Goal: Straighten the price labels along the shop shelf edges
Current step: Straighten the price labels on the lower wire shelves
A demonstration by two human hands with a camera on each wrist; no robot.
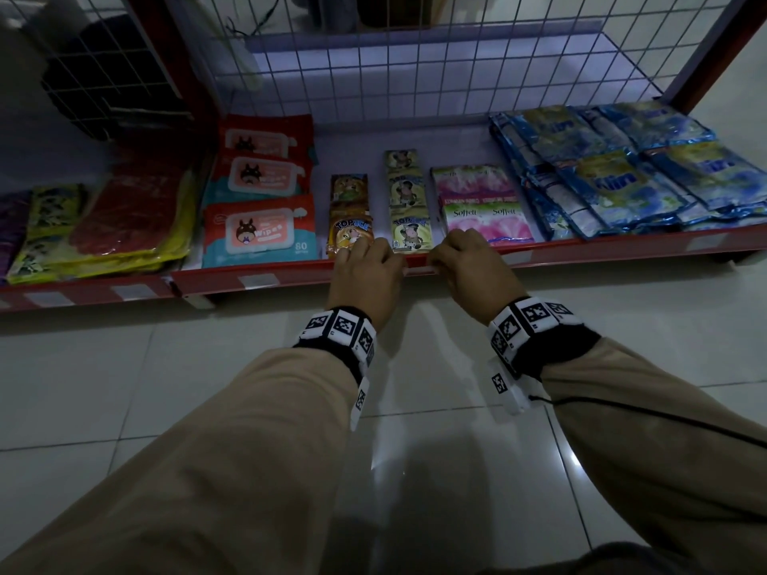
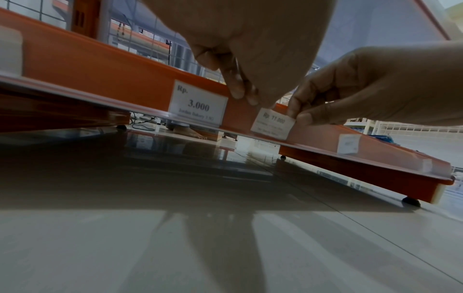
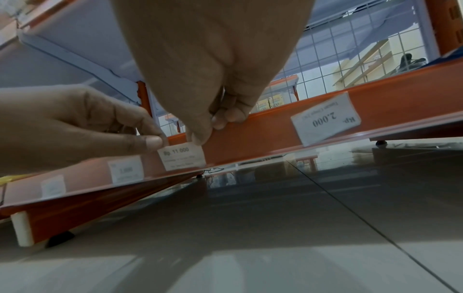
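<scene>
Pale floor tiles [image 1: 207,367] run under a low red shelf edge [image 1: 290,273] stocked with "Wipes" packs [image 1: 259,232], "Soffell" sachets [image 1: 485,219] and "TOP ICE" sachets [image 1: 350,234]. Both hands pinch the top corners of the "Rp. 11.000" price label [image 2: 271,123] seated in the edge strip: left hand [image 1: 367,278], right hand [image 1: 471,273]. Neighbouring labels read "Rp. 3.000" [image 2: 198,104] and, upside down, "Rp. 2.000" [image 3: 325,121].
</scene>
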